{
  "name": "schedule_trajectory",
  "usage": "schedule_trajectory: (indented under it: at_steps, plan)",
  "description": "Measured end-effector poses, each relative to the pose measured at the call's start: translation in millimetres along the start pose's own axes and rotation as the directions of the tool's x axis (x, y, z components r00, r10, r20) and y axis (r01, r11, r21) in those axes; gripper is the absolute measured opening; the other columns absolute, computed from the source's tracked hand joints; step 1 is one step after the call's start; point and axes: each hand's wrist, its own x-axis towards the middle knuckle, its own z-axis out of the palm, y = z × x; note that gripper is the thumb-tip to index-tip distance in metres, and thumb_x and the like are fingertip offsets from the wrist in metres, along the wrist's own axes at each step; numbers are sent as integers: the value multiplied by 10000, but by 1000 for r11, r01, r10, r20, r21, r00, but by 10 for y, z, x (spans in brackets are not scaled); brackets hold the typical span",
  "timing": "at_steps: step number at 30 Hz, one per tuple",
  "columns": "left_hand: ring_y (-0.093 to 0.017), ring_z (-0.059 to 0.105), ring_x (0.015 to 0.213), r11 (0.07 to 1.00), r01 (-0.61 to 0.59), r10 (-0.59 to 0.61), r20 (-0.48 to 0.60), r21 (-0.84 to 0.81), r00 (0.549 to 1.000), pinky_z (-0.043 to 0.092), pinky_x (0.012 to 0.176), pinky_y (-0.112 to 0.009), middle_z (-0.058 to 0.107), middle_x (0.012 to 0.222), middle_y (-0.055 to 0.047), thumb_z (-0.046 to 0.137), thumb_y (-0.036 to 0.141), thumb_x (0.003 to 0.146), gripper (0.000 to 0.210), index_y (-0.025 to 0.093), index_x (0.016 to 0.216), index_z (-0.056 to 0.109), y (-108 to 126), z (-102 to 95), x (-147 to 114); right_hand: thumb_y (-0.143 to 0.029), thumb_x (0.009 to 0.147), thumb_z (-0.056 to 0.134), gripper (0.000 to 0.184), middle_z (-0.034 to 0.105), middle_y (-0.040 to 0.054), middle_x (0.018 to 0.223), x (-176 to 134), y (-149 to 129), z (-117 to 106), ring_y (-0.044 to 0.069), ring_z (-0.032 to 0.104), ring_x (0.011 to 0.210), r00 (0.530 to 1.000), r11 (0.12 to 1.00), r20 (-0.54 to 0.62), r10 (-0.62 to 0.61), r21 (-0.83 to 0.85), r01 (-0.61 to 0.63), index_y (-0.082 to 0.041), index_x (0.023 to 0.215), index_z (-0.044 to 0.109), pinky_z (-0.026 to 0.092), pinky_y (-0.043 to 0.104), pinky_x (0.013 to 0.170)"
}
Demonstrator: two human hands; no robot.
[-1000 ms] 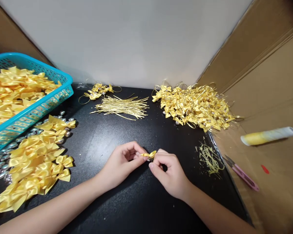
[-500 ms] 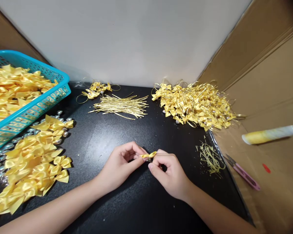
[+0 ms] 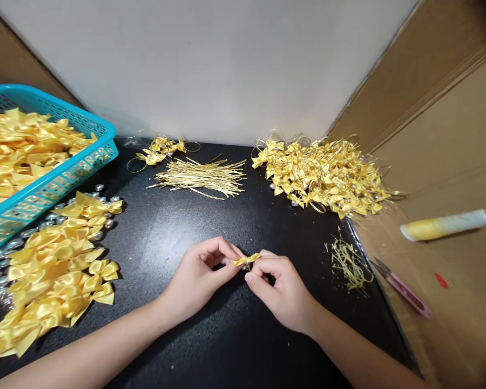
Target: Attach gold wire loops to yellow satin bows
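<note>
Between my two hands, over the middle of the black table, is a small yellow satin bow (image 3: 247, 260). My left hand (image 3: 208, 267) pinches it at its left end with thumb and forefinger. My right hand (image 3: 281, 286) is closed at the bow's right side, its thumb and forefinger at a thin strand under the bow; the strand is too small to make out well. Part of the bow is hidden behind the right fingers. Beyond the hands lies a bundle of gold cords (image 3: 202, 177). To the left is a heap of plain yellow bows (image 3: 60, 270).
A blue basket (image 3: 101, 129) of bows stands at left, with silver beads (image 3: 0, 281) beside it. Finished-looking looped bows (image 3: 324, 173) are heaped at back right; several more (image 3: 157, 151) lie at back left. Cord scraps (image 3: 350, 265), pink snips (image 3: 407, 292) and a tube (image 3: 449, 225) are at right.
The bow has tilted slightly, so a little more of its face shows. Both hands keep nearly the same place and grip.
</note>
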Motion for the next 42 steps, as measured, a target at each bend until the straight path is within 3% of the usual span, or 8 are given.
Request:
schedule_trajectory:
  at_steps: [7, 18, 26, 37, 42]
  plan:
    - [-136, 670, 779, 1000, -9, 9, -23, 19, 1000, 526, 737, -240, 725, 779, -22, 707, 148, 771, 132, 161, 674, 619, 17, 7, -31, -146, 817, 516, 348, 374, -39, 557, -14, 15, 13, 114, 401, 613, 1000, 1000, -7, 1, -1, -1, -193, 527, 330, 324, 247, 588]
    - [-121, 647, 740, 994, 80, -85, -67, -71, 994, 511, 707, -235, 703, 767, -8, 733, 203, 755, 199, 155, 669, 559, 23, 20, -14, -182, 858, 521, 300, 463, -23, 584, -41, 29, 81, 135, 449, 659, 993, 996, -82, -83, -49, 79, -194, 572, 428, 358, 261, 613]
    - [-129, 643, 714, 993, 78, -86, -85, -86, 993, 511, 683, -248, 702, 756, -15, 741, 227, 744, 226, 155, 648, 550, 42, 70, -35, -193, 875, 514, 323, 490, -17, 561, -64, 12, 126, 141, 454, 653, 981, 990, -145, -128, -72, 119, -194, 559, 444, 359, 268, 608]
    - [-139, 662, 745, 999, 33, -35, -77, -35, 996, 513, 712, -256, 714, 799, -24, 725, 207, 771, 195, 155, 664, 570, 19, 85, -80, -213, 909, 486, 261, 575, -1, 624, -42, 32, 149, 146, 479, 657, 976, 989, -171, -138, -78, 126, -191, 669, 587, 374, 277, 613]
    - [-158, 666, 736, 1000, 5, -7, -89, -18, 996, 522, 718, -282, 713, 780, -33, 716, 219, 775, 179, 162, 676, 578, 47, 81, -76, -255, 810, 654, 143, 565, -11, 678, -35, 59, 96, 146, 497, 677, 966, 984, -193, -171, -91, 156, -198, 718, 561, 408, 278, 641]
